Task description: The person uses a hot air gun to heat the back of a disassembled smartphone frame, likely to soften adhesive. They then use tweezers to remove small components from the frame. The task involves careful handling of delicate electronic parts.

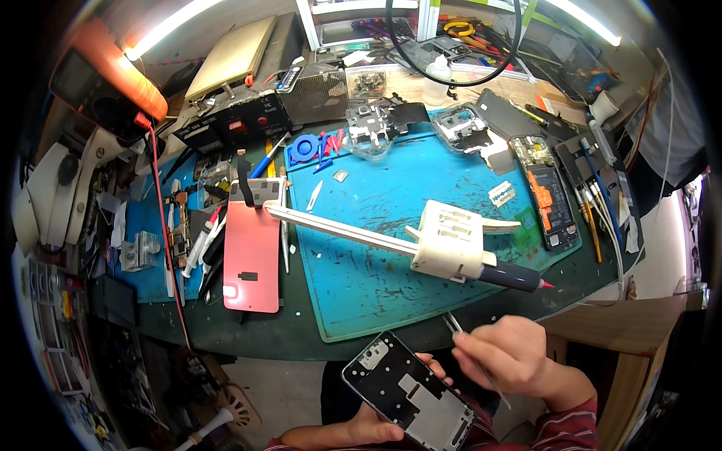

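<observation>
Low in the view, my left hand (376,427) grips a black and silver phone frame (392,383), held tilted off the bench's near edge. The thumb lies along its lower side and fingertips show at its far edge. My right hand (511,353) pinches a thin pair of metal tweezers (452,324) to the right of the frame. The tweezers point away from me, apart from the frame. Just beyond my hands, a white dispensing gun (450,240) with a dark syringe (511,275) and red tip lies across the blue work mat (353,293).
Left of the mat lies a pink phone panel (252,278). An opened phone (550,197) rests at the right, near a razor blade (502,194). Phone parts in clear holders (370,129) and a white bottle (437,81) stand behind. A red cable (160,203) hangs at left.
</observation>
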`<state>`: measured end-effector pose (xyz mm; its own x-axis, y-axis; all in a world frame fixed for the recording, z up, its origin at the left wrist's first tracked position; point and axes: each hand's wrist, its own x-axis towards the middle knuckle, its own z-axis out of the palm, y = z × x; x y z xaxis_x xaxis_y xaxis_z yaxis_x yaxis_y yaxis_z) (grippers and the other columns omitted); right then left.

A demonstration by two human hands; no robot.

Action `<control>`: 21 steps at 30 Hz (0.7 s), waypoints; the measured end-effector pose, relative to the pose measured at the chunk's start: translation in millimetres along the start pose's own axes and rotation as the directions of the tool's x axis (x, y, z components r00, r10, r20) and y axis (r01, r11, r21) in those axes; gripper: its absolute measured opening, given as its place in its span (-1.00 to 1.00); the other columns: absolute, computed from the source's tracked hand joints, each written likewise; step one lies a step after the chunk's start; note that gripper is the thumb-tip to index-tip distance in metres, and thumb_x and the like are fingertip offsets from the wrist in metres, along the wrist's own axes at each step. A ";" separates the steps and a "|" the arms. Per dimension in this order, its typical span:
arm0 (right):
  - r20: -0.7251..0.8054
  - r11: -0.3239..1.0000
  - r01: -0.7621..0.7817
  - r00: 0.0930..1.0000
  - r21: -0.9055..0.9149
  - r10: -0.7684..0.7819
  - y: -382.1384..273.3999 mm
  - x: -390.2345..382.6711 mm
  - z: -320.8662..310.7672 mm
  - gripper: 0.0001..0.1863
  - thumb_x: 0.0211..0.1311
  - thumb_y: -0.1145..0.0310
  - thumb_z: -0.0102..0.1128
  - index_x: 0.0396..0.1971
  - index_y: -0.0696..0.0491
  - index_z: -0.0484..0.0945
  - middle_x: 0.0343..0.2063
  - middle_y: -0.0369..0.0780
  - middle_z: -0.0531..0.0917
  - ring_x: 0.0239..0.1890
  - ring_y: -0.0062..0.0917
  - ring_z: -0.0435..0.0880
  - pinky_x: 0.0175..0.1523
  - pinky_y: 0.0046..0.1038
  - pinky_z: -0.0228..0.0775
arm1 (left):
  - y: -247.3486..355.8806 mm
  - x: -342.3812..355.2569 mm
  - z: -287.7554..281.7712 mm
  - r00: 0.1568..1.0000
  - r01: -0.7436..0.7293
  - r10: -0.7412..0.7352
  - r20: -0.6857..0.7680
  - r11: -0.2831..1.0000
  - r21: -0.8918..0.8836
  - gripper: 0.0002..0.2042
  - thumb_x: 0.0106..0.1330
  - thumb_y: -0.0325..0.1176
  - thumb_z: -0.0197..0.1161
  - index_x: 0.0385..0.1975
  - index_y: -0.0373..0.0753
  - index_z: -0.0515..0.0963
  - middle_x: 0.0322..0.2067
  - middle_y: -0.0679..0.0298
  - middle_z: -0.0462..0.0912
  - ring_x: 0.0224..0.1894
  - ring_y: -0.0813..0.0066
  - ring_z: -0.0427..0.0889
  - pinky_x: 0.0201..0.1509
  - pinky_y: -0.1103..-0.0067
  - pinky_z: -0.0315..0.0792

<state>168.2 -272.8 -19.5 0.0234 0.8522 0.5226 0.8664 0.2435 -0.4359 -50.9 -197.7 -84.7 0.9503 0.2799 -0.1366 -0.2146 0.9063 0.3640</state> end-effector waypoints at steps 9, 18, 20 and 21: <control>0.037 0.871 -0.165 0.985 0.463 0.167 1.1 21.5 20.0 -0.70 0.02 0.54 0.46 -0.19 0.14 0.66 -0.39 -0.19 0.72 -0.46 -0.43 0.72 -0.41 -0.53 0.54 | 13.2 -5.8 -2.9 0.986 0.168 -0.165 -0.034 0.982 0.087 0.04 0.06 -0.09 0.52 0.42 -0.33 -0.06 0.30 0.00 0.26 0.36 0.17 0.32 0.45 0.23 0.18; 0.035 0.906 -0.180 0.983 0.383 0.181 7.2 25.2 19.9 -0.76 -0.02 0.57 0.43 -0.27 0.14 0.69 -0.39 -0.18 0.71 -0.48 -0.43 0.70 -0.40 -0.51 0.55 | 11.9 -1.6 5.5 0.988 0.131 -0.128 -0.085 0.991 0.025 0.02 -0.03 -0.06 0.59 0.38 -0.22 0.06 0.23 0.08 0.35 0.34 0.18 0.34 0.45 0.13 0.20; -0.026 0.952 -0.115 0.992 0.284 0.127 7.4 19.3 13.2 -0.74 -0.03 0.55 0.42 -0.26 0.13 0.69 -0.40 -0.19 0.69 -0.48 -0.41 0.69 -0.40 -0.48 0.55 | 11.0 -0.6 3.0 0.994 0.100 -0.101 -0.030 0.995 -0.028 0.01 -0.03 -0.15 0.61 0.38 -0.19 0.04 0.23 0.10 0.30 0.36 0.17 0.30 0.45 0.05 0.17; -0.073 0.978 -0.050 0.995 0.204 0.067 5.6 10.5 7.3 -0.74 -0.03 0.53 0.41 -0.26 0.11 0.69 -0.40 -0.21 0.68 -0.47 -0.42 0.68 -0.40 -0.48 0.55 | 10.2 0.2 0.6 0.996 0.089 -0.089 -0.002 0.994 -0.056 0.01 -0.02 -0.19 0.61 0.39 -0.18 0.03 0.23 0.11 0.27 0.37 0.16 0.29 0.46 0.01 0.15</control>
<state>169.6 -259.1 -21.8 0.1177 0.8303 0.5448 0.7443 0.2894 -0.6019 -52.7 -188.6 -80.4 0.9651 0.1985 -0.1707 -0.1414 0.9440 0.2981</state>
